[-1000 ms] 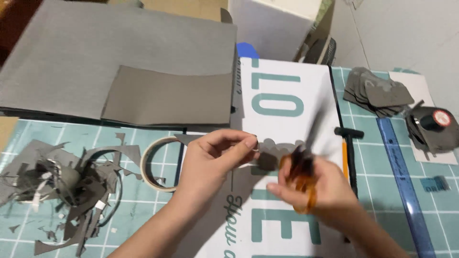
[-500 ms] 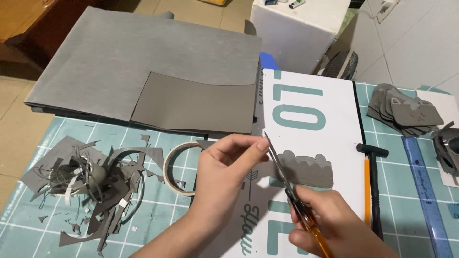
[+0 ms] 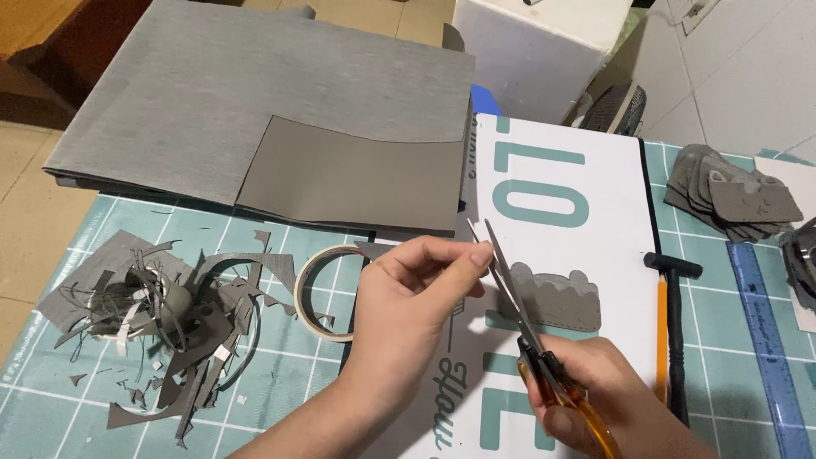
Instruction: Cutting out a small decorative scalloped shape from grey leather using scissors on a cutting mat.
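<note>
The right hand (image 3: 595, 395) runs off the bottom edge, and its curled fingers cover most of the orange handles of the scissors (image 3: 518, 319); the blades stand slightly parted, points up. The left hand (image 3: 416, 293) pinches thumb to forefinger at the blade tips, but what it grips there is too small to make out. A scalloped grey piece (image 3: 557, 297) lies just beside the blades on the white board (image 3: 561, 183). A tape ring (image 3: 319, 293) rests on the green mat (image 3: 76, 374) covering the worktop.
</note>
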